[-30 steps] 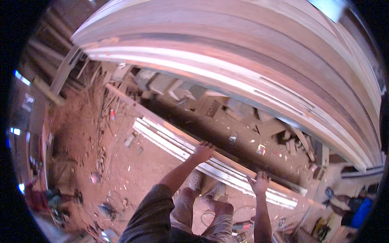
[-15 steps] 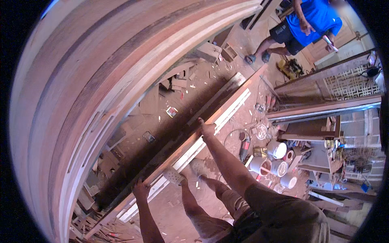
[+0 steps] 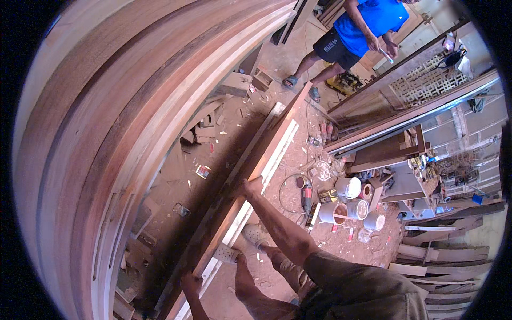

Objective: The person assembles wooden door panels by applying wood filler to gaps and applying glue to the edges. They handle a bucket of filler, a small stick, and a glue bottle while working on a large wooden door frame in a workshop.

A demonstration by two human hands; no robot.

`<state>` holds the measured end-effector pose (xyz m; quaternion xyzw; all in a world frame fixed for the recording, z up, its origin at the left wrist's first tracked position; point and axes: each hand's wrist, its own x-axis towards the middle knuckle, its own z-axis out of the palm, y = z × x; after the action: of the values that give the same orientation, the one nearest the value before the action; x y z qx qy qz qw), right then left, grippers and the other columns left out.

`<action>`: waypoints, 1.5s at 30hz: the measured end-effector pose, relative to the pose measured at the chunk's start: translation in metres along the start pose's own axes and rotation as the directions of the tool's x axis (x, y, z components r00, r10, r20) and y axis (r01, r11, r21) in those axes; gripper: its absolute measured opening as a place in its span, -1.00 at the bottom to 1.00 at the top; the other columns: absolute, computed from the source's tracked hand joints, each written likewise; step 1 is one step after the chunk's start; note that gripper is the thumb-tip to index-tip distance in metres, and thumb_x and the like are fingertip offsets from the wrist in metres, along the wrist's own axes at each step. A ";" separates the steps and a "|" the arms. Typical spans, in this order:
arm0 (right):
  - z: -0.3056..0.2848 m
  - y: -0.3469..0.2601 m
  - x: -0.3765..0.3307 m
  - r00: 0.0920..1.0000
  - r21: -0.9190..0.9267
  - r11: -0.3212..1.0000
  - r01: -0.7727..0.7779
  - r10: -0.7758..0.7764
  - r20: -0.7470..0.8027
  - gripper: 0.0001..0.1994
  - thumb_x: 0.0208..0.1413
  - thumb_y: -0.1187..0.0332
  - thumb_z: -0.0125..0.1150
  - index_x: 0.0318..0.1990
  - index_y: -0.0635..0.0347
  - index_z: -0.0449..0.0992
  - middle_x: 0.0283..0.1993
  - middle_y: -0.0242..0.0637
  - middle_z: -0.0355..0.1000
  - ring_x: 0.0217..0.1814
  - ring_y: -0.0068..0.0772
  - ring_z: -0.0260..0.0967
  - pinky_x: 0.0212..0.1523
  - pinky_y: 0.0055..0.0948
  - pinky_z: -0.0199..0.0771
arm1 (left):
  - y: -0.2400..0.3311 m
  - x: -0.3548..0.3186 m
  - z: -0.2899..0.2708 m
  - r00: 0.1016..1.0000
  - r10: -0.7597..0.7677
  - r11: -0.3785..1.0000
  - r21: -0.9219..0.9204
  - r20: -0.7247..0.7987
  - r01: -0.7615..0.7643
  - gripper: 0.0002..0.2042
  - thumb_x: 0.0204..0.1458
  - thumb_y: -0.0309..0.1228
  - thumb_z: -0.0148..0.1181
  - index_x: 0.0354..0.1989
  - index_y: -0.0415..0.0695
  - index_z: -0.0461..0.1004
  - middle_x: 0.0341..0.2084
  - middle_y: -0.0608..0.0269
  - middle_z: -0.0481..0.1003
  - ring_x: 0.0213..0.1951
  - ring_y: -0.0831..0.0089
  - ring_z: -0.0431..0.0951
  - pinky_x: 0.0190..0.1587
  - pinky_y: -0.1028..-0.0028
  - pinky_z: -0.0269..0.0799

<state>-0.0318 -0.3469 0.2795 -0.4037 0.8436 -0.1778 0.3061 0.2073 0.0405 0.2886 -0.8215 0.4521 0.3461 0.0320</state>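
Note:
A long reddish-brown wooden plank stands on edge above the sawdust floor and runs from lower left to upper right. My right hand grips its top edge near the middle. My left hand holds the same plank lower down, near the frame's bottom. A long white moulded strip lies on the floor right beside the plank. My feet in sandals stand next to it.
A tall stack of long boards fills the left. Wood offcuts litter the floor behind the plank. Paint buckets and a corded power tool sit to the right. A person in a blue shirt stands at the top. Wooden frames lean at right.
The view has swung round, so the board stack went from the top to the left. Both hands have stayed on the plank, which now runs more steeply across the picture.

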 end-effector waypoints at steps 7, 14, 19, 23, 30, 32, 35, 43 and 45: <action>0.002 -0.025 -0.012 0.994 0.006 0.999 -0.050 0.049 0.100 -0.40 -0.04 0.24 0.33 0.02 0.37 0.13 -0.03 0.25 0.36 0.05 0.20 0.35 0.07 -0.10 0.39 | 0.000 -0.003 -0.012 0.981 0.073 0.997 0.012 -0.177 -0.072 -0.68 -0.29 -0.23 0.39 -0.59 -0.28 0.49 -0.69 -0.08 0.47 -0.50 -0.02 0.54 -0.26 0.11 0.46; 0.032 -0.052 -0.021 0.995 -0.029 0.999 0.017 -0.014 0.098 -0.34 -0.07 0.19 0.31 0.04 0.38 0.08 -0.17 0.24 0.43 -0.10 0.25 0.42 -0.03 -0.04 0.44 | -0.038 0.018 -0.024 0.999 -0.002 0.999 -0.034 0.045 0.003 -0.53 -0.26 -0.01 0.33 -0.39 -0.23 0.53 -0.57 -0.10 0.50 -0.46 -0.08 0.51 -0.30 0.05 0.44; 0.038 -0.064 -0.021 0.991 -0.023 0.999 0.037 -0.033 0.132 -0.33 -0.08 0.15 0.35 0.03 0.39 0.13 -0.11 0.18 0.42 -0.04 0.13 0.41 0.01 -0.13 0.43 | -0.056 0.034 -0.012 1.000 0.000 1.000 -0.010 -0.021 0.000 -0.59 -0.17 -0.07 0.31 -0.36 -0.20 0.52 -0.45 -0.08 0.52 -0.33 -0.08 0.53 -0.21 0.06 0.42; 0.049 -0.071 -0.019 0.988 -0.006 0.997 0.083 -0.081 0.132 -0.35 -0.15 0.21 0.35 -0.02 0.42 0.12 -0.11 0.23 0.39 -0.05 0.17 0.41 0.01 -0.13 0.43 | -0.047 0.035 -0.031 0.992 -0.004 0.999 -0.048 -0.129 -0.003 -0.48 -0.12 -0.11 0.30 -0.08 -0.26 0.43 -0.20 -0.21 0.49 -0.12 -0.12 0.48 -0.06 0.09 0.40; 0.074 -0.100 -0.012 0.964 -0.070 0.988 0.135 -0.114 0.240 -0.26 -0.15 0.12 0.35 0.01 0.46 0.06 -0.03 0.30 0.34 -0.02 0.17 0.40 0.04 -0.13 0.42 | -0.054 0.058 -0.044 0.951 -0.070 0.997 -0.049 -0.302 0.058 -0.40 -0.13 -0.15 0.33 0.01 -0.34 0.38 -0.09 -0.24 0.44 -0.01 -0.10 0.43 0.10 0.13 0.30; 0.080 -0.100 -0.011 0.944 -0.085 0.985 0.151 -0.118 0.307 -0.23 -0.13 0.05 0.34 0.03 0.42 0.03 0.04 0.28 0.28 0.03 0.19 0.36 0.07 -0.12 0.40 | -0.055 0.062 -0.050 0.957 -0.137 0.987 -0.116 -0.256 0.111 -0.39 -0.14 -0.14 0.34 0.02 -0.33 0.38 -0.09 -0.25 0.44 -0.01 -0.10 0.42 0.11 0.14 0.29; 0.086 -0.095 -0.013 0.925 -0.075 0.952 0.298 -0.269 0.270 -0.31 -0.07 0.04 0.34 -0.10 0.48 0.10 -0.23 0.18 0.46 -0.12 0.04 0.47 -0.08 -0.25 0.47 | -0.059 0.063 -0.050 0.943 -0.162 0.982 -0.143 -0.292 0.125 -0.40 -0.15 -0.14 0.35 0.00 -0.32 0.39 -0.10 -0.24 0.45 -0.03 -0.11 0.43 0.10 0.13 0.30; 0.058 -0.075 -0.037 0.915 0.080 0.951 0.298 -0.309 0.261 0.03 -0.09 -0.10 0.30 0.29 0.44 -0.19 0.23 0.36 0.03 0.30 0.25 0.04 0.28 -0.10 0.12 | -0.061 0.053 -0.033 0.916 -0.162 0.979 -0.174 -0.368 0.103 -0.42 -0.18 -0.18 0.38 -0.02 -0.29 0.42 -0.09 -0.17 0.46 0.02 -0.06 0.41 0.15 0.14 0.24; 0.038 -0.055 -0.049 0.868 0.071 0.879 0.472 -0.478 0.137 0.07 -0.11 -0.14 0.31 0.31 0.44 -0.19 0.24 0.36 0.02 0.33 0.24 -0.02 0.30 -0.12 0.07 | -0.052 0.049 -0.031 0.898 -0.168 0.981 -0.158 -0.405 0.112 -0.42 -0.19 -0.18 0.38 -0.01 -0.29 0.41 -0.09 -0.16 0.46 0.01 -0.06 0.41 0.16 0.14 0.24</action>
<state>0.0489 -0.3434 0.2993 -0.6054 0.6899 -0.2314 0.3225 0.2812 0.0250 0.2695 -0.9072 0.3642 0.1884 -0.0943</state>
